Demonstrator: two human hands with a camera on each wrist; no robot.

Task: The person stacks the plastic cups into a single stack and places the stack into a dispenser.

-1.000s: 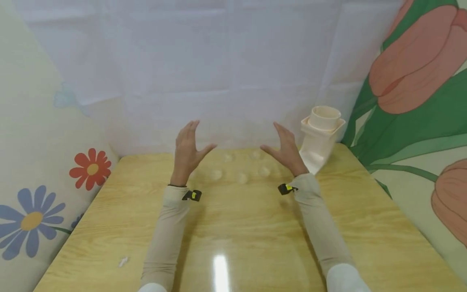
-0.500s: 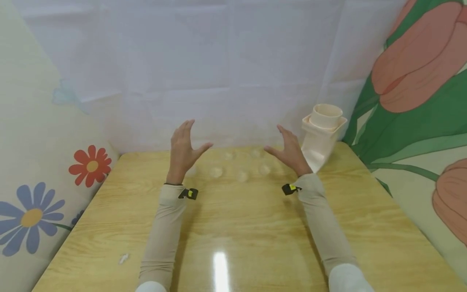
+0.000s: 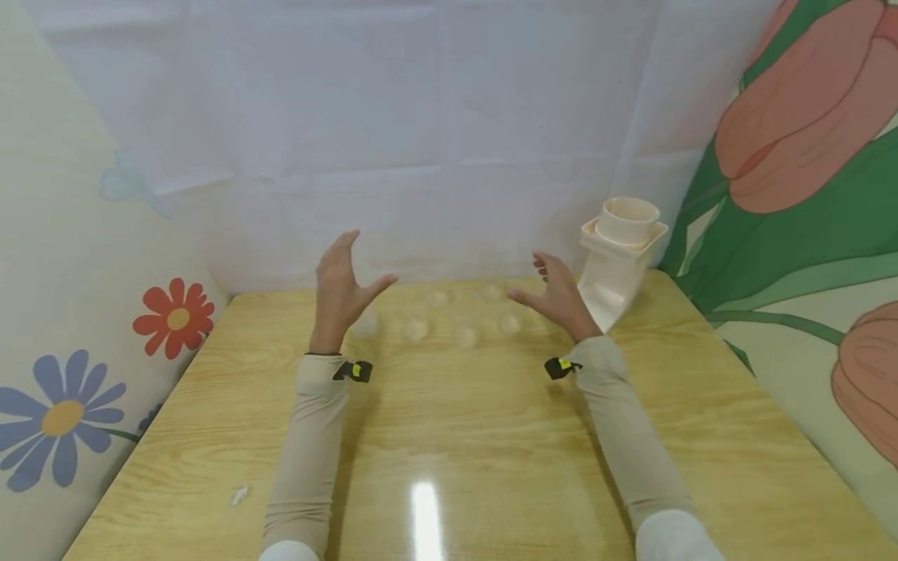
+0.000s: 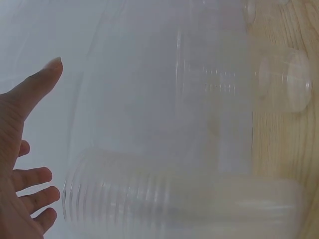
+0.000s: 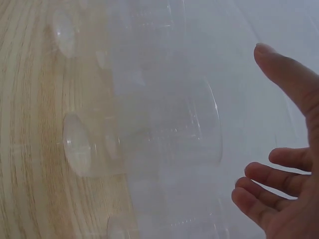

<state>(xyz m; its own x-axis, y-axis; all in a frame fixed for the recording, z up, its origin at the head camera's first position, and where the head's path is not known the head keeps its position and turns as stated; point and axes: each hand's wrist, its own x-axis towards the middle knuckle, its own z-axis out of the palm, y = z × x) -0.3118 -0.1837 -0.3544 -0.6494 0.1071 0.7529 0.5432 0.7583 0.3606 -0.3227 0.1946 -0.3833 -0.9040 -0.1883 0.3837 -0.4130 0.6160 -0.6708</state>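
Note:
Several clear plastic cups stand on the wooden table [image 3: 449,421], among them a front cup [image 3: 466,335] and a cup beside it [image 3: 415,329]. They are faint in the head view. My left hand [image 3: 340,292] is raised, thumb spread from the fingers, holding nothing. Close to its fingertips in the left wrist view is a ribbed stack of nested clear cups [image 4: 149,199]; whether they touch cannot be told. My right hand [image 3: 557,300] hovers right of the cups, fingers slightly bent and thumb apart, with nothing in it. A clear cup [image 5: 164,127] stands before it in the right wrist view.
A cream-coloured plastic holder [image 3: 617,257] with a round open top stands behind my right hand, at the table's back right. A white sheet [image 3: 435,140] hangs behind the table. A small whitish scrap [image 3: 239,495] lies at the front left.
My left hand has drifted left, uncovering more of the cup stack beside it. The right hand has shifted slightly right and its fingers have bent a little more. The cups have stayed put.

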